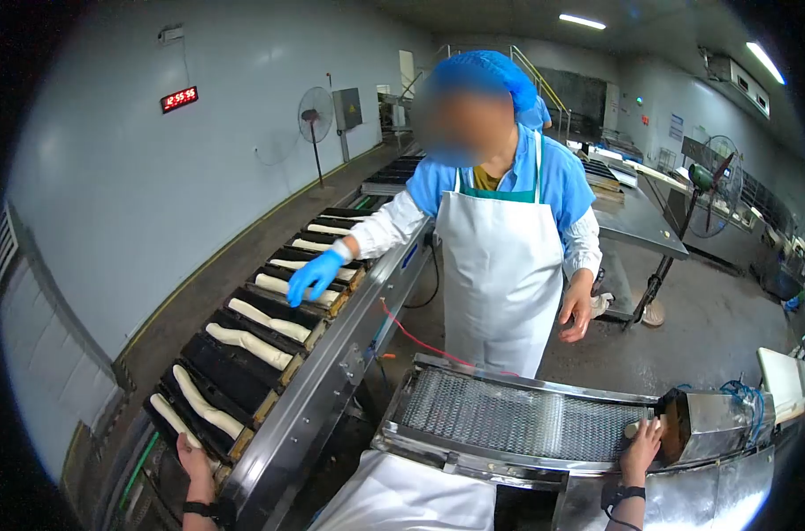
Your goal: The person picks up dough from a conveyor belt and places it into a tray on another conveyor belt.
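Note:
Long pale dough strips lie in black trays on the left conveyor. My left hand [195, 460] is closed around the lower end of the nearest dough strip [172, 418], whose upper part rests in its tray. Beside it a curved dough strip [206, 403] fills the neighbouring tray. At the right end of the metal mesh belt [517, 414], my right hand [641, 450] has its fingers bent over a small pale dough piece [631, 430], mostly hidden by the fingers and the belt's end.
Across the mesh belt stands a co-worker in a white apron [500, 265], a blue-gloved hand [318, 276] over the trays and a bare hand hanging down. The conveyor's steel rail [331, 389] runs between us and the trays. A metal housing [721, 425] adjoins the belt's right end.

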`<state>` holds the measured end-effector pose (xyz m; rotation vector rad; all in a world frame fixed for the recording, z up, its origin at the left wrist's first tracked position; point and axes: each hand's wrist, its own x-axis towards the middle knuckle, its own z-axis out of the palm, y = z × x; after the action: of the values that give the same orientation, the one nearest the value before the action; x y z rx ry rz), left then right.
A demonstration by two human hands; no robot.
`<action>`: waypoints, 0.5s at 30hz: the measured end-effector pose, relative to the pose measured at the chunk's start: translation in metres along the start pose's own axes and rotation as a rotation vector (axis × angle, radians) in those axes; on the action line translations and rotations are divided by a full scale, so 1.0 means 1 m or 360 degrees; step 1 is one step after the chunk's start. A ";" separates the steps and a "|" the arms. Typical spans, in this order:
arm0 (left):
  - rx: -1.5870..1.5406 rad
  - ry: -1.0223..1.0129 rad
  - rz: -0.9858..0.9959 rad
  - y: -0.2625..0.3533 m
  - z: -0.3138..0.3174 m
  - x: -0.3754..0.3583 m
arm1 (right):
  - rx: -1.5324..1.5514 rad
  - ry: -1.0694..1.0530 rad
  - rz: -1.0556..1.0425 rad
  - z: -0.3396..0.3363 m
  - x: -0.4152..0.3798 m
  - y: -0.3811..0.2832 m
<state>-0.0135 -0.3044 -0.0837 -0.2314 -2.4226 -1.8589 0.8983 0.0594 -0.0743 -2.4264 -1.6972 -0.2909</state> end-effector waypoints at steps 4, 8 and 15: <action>0.1107 0.0288 0.0732 0.054 0.005 -0.042 | -0.0098 0.0063 -0.0402 -0.004 0.010 -0.012; 0.0431 -0.0096 0.0776 0.061 0.031 -0.021 | -0.0188 0.0050 -0.0516 -0.014 0.002 -0.023; 0.0666 0.0235 -0.0145 0.055 0.032 0.018 | -0.0125 -0.0016 -0.0247 -0.029 -0.016 -0.036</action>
<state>-0.0210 -0.2582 -0.0366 0.0436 -2.6744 -1.2955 0.8575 0.0501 -0.0497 -2.3565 -1.9170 -0.3733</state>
